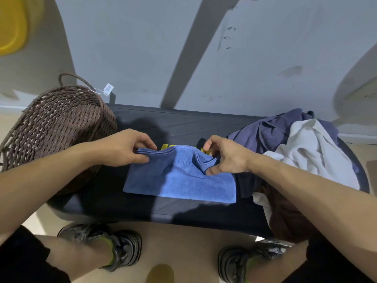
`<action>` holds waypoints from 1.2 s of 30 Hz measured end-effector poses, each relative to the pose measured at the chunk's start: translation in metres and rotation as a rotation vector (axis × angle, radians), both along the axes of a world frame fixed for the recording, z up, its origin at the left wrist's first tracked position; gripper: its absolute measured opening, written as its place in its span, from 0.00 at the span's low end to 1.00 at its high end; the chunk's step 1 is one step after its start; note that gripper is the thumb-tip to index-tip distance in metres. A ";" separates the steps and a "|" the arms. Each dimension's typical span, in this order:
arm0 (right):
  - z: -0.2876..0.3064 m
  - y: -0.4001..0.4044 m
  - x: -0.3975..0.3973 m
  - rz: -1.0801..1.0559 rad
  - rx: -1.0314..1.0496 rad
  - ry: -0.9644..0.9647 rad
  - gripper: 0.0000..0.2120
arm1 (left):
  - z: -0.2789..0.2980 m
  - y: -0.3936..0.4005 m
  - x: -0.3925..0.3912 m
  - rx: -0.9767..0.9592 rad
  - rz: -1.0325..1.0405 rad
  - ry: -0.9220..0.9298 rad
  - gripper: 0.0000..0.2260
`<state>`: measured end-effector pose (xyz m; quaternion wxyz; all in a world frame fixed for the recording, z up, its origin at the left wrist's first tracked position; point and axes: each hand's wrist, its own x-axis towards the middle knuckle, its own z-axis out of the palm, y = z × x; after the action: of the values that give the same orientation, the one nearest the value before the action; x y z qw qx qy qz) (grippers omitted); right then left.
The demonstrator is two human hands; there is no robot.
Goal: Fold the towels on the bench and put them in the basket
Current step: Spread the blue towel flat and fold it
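Observation:
A blue towel point(179, 180) lies folded in layers on the dark bench point(183, 123), its near edge flat and its far edge lifted. My left hand point(126, 148) pinches the far left corner of the layers. My right hand point(226, 156) pinches the far right corner, thumb under the fold. A brown woven basket point(55, 123) stands at the bench's left end, just left of my left hand; its inside is hidden. A heap of unfolded towels, purple point(269, 129), white point(310, 148) and brown point(285, 217), covers the bench's right end.
A yellow item point(165, 147) peeks out behind the blue towel's far edge. A white tag point(108, 88) hangs from the basket's handle. My two shoes point(114, 246) stand on the beige floor before the bench. A grey wall rises behind it.

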<state>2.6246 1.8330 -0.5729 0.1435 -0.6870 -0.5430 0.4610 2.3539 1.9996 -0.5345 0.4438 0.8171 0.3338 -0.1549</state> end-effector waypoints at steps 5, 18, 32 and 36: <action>0.003 -0.003 0.010 0.105 -0.069 -0.161 0.18 | -0.003 0.013 -0.010 -0.013 0.201 0.049 0.03; -0.021 -0.002 0.027 -0.343 -0.162 -0.175 0.07 | -0.059 0.010 -0.028 -0.078 0.687 0.006 0.08; -0.033 -0.003 0.010 -0.424 -0.105 -0.364 0.23 | -0.064 0.009 -0.014 0.017 0.789 0.094 0.16; -0.036 -0.003 0.014 -0.454 -0.132 -0.303 0.12 | -0.063 0.008 -0.012 -0.071 0.836 0.135 0.16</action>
<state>2.6381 1.8300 -0.6084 0.1149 -0.8602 -0.3591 0.3434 2.3415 2.0078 -0.5970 0.4733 0.5836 0.6593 -0.0260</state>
